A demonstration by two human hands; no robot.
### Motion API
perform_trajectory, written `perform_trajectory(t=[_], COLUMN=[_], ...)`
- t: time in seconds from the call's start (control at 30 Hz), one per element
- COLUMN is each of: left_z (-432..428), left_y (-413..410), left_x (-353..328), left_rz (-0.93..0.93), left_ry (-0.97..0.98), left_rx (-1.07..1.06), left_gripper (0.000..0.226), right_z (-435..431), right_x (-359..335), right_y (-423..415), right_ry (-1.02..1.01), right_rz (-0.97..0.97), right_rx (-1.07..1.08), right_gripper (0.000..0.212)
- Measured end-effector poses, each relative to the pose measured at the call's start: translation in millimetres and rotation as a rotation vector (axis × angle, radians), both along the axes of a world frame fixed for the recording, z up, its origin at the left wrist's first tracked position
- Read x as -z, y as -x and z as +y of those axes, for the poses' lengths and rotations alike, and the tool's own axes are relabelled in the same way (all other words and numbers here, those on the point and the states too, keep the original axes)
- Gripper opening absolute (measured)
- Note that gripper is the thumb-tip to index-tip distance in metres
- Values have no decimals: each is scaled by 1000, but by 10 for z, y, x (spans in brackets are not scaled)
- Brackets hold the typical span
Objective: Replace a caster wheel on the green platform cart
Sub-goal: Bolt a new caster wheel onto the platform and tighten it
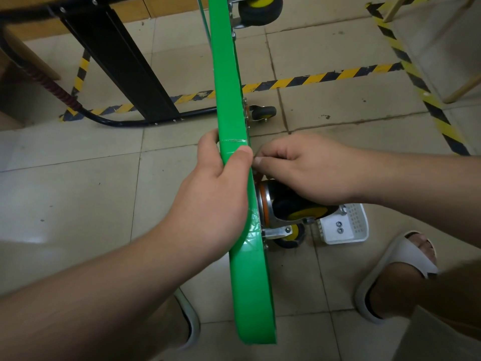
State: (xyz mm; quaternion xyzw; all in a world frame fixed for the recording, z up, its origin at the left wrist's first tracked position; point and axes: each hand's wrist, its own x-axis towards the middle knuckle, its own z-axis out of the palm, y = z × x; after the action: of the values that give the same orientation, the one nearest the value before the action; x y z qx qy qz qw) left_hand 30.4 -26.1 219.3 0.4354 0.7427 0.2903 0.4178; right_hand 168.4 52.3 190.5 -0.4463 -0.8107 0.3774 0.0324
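on the tiled floor [78,191], the green platform cart [234,105] stands on one long edge with its deck vertical. this turns the underside toward the person's right and exposes the wheel mounts. the left hand [221,188] grips the upper edge of the deck, thumb on the near face and fingers wrapped over the far face, evidently to keep the cart from tipping while the other hand works. the right hand [307,168] hovers over the caster wheel [299,208] nearest the person, its fingers curled and the fingertips [259,160] pressed together against the underside just above the swivel plate. whether they pinch a fastener cannot be determined, since the hand covers that point. a white basket [359,222] sits on the floor just beside this caster, within easy reach of the right hand, and holds two nuts [339,224] (most likely hardware from the mount, kept together so it does not roll away). judged from this arrangement, the step in hand is threading or loosening a fastener by touch. the next move calls for a steady hold on the deck, because a slip could drop the cart.
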Motion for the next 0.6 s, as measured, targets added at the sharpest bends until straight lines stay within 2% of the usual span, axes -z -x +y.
perform_trajectory(t=[0.13, 0.33, 0.43, 0.6], left_z=[0, -5, -3, -3], left_y=[0, 11, 1, 8], left_x=[-5, -1, -4, 0], left_rz=[3, 5, 0, -2], left_ry=[0, 8, 7, 10], left_rx=[-2, 2, 7, 6], left_gripper=[39, 38, 40, 41], right_z=[3, 0, 15, 21], right_x=[-17, -39, -8, 15], right_y=[-34, -70, -61, -17], right_ry=[20, -62, -60, 9], right_rz=[70, 88, 19, 52], right_rx=[44, -4, -10, 4], right_gripper=[13, 9, 26, 42])
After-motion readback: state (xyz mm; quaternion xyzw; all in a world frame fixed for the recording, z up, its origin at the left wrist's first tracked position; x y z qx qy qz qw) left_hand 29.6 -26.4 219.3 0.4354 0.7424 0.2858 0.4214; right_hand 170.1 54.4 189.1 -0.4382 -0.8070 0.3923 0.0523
